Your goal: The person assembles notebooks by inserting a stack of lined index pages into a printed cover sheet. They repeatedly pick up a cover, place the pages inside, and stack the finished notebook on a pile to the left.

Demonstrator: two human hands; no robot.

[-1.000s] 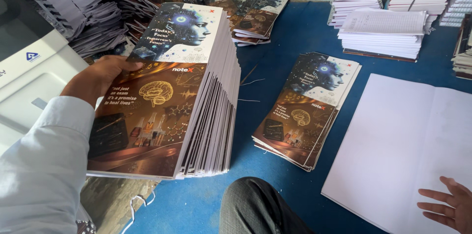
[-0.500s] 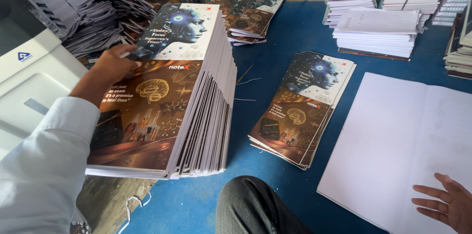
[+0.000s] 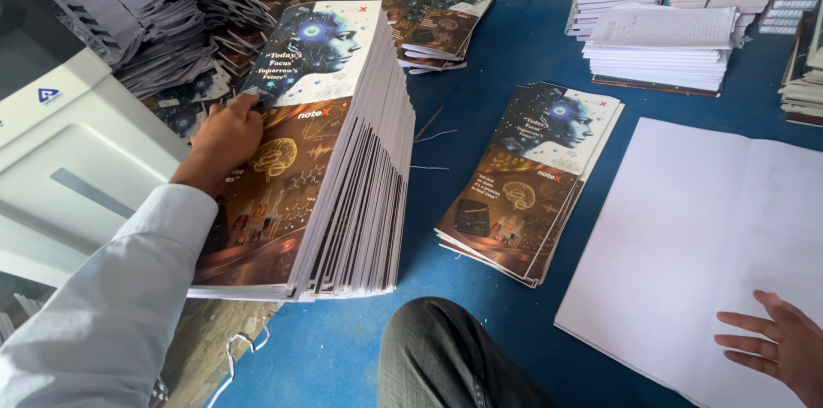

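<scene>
A tall stack of covers [image 3: 326,159] is seen at the left, on the blue floor [image 3: 463,117], its printed top sheet dark with a pale upper part showing a head in profile. The stack leans slightly, and its layered edges are turned toward the right. The left hand [image 3: 225,141] is laid on the top sheet near the stack's left edge, fingers curled down onto it; whether anything is pinched under them cannot be told. A pale sleeve [image 3: 111,305] covers the left arm.

Just right of the stack, a thinner pile [image 3: 527,181] of the same covers is spread on the floor, apart from it. Further right a large white sheet block [image 3: 686,245] is laid flat, and the right hand [image 3: 776,348] is rested on its lower right part with fingers spread and flat, nothing clasped.

A knee in grey trousers [image 3: 446,357] is seen at the bottom centre. A white machine [image 3: 60,168] stands at the left. More covers [image 3: 437,18] are heaped behind the stack, and white paper stacks [image 3: 660,39] are ranged along the top right.
</scene>
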